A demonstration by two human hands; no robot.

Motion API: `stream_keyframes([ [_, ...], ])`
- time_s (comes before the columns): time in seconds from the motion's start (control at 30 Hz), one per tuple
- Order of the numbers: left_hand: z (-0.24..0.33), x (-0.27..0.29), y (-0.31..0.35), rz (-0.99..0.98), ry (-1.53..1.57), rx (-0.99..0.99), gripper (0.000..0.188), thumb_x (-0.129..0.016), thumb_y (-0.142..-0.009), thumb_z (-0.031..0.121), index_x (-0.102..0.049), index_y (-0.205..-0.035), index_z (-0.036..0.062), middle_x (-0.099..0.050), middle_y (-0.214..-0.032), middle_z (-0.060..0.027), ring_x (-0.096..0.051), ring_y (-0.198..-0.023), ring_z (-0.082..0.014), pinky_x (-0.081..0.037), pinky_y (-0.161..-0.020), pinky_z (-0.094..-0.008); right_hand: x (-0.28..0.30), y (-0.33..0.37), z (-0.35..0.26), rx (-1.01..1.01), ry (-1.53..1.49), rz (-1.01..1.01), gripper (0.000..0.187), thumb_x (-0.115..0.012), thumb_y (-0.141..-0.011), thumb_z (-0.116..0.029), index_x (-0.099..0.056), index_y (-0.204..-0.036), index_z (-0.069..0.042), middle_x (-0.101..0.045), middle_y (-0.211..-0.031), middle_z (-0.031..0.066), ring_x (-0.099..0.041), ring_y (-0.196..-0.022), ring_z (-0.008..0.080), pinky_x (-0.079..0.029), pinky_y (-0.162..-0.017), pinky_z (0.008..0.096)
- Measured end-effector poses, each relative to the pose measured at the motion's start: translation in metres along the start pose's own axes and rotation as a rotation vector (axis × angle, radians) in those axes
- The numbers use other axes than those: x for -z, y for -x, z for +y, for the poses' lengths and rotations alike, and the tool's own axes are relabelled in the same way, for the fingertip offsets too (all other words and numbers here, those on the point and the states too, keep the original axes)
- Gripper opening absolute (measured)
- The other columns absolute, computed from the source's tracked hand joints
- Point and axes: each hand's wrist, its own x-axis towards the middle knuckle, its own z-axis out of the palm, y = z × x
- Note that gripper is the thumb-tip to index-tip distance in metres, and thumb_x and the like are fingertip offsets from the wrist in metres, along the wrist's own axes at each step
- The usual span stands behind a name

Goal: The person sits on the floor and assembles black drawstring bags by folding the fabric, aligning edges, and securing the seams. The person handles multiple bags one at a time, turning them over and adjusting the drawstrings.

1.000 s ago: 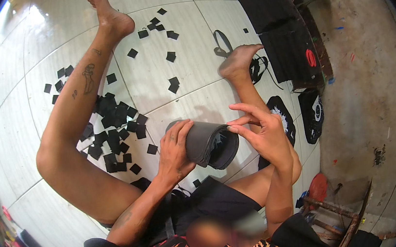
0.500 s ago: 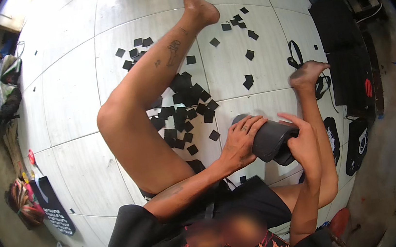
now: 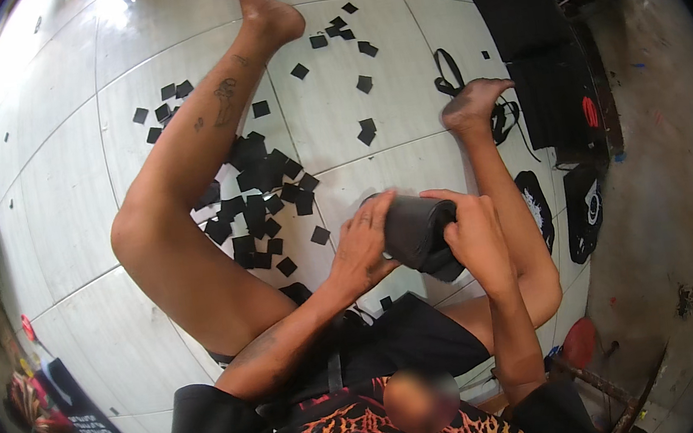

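Both hands hold a thick black roll of sheet material [image 3: 412,233] above the floor between my legs. My left hand [image 3: 367,244] wraps round its left end, fingers over the top and thumb beneath. At the right end, my right hand [image 3: 474,236] grips the rim, with some fingers in or against the dark opening; their tips are hidden. A loose flap hangs from the roll's lower right side. Many small black squares [image 3: 260,171] lie heaped on the tiles beyond my left hand, partly behind my left leg.
More black squares [image 3: 365,84] are scattered farther off on the pale tiled floor [image 3: 358,164]. Black straps [image 3: 450,72] lie near my right foot. Black flat pieces with white prints [image 3: 584,215] are at the right. Red-handled scissors [image 3: 28,328] and a printed black piece [image 3: 82,409] lie at the left.
The whole view has shifted, so the scene sits farther left. My right hand's raised fingers have come down onto the roll, and the roll has turned slightly.
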Motion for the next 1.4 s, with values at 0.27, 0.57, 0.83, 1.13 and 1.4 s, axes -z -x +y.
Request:
stream_keyframes([
  [0.27,-0.021,0.017,-0.008,0.222,-0.084,-0.127,0.149,-0.105,-0.060,0.048,-0.018,-0.170,-0.0018,-0.038,-0.164,-0.0298,-0.037,-0.154,-0.0483,-0.033,-0.127,-0.0561,0.020,-0.010,0.079,-0.067,-0.423,-0.056,0.043,-0.058,-0.087,0.011,-0.078,-0.125,0.006,-0.081,-0.097,0.0093,-0.069,-0.089,0.0123,-0.058,-0.086,0.0309],
  [0.57,-0.040,0.014,-0.011,0.037,0.679,0.590,0.046,-0.076,-0.103,0.028,-0.068,-0.131,-0.0073,-0.079,-0.110,-0.0105,-0.070,-0.097,-0.0177,-0.056,-0.093,-0.0352,-0.058,0.020,0.164,-0.452,-1.065,-0.074,0.057,-0.088,-0.094,-0.016,-0.066,-0.142,0.003,-0.075,-0.130,0.0143,-0.073,-0.113,0.0196,-0.059,-0.097,0.0363],
  [0.83,-0.014,0.001,0.015,0.244,0.066,0.157,0.050,-0.067,-0.094,-0.007,-0.066,-0.143,0.0038,-0.078,-0.115,-0.0263,-0.080,-0.104,-0.0372,-0.062,-0.088,-0.0390,-0.151,0.029,0.118,-0.331,-0.797,0.316,0.035,-0.080,-0.102,-0.025,-0.077,-0.119,0.006,-0.079,-0.095,0.0110,-0.067,-0.081,0.0148,-0.055,-0.074,0.0360],
  [1.13,-0.038,0.006,0.004,0.241,-0.020,-0.026,0.044,-0.081,-0.093,0.000,-0.071,-0.135,-0.0044,-0.079,-0.126,-0.0217,-0.079,-0.114,-0.0331,-0.061,-0.098,-0.0388,-0.160,0.033,0.092,-0.145,-0.965,0.426,0.043,-0.069,-0.109,-0.016,-0.064,-0.148,0.002,-0.076,-0.117,0.0082,-0.069,-0.103,0.0150,-0.056,-0.088,0.0316],
  [1.4,-0.035,-0.007,0.016,0.283,-0.037,-0.172,0.048,-0.073,-0.091,-0.009,-0.071,-0.139,-0.0026,-0.076,-0.135,-0.0215,-0.075,-0.126,-0.0328,-0.058,-0.107,-0.0372,-0.184,0.033,0.103,0.032,-1.013,0.622,0.036,-0.057,-0.114,-0.013,-0.066,-0.146,0.000,-0.071,-0.145,0.0175,-0.071,-0.126,0.0241,-0.057,-0.100,0.0369],
])
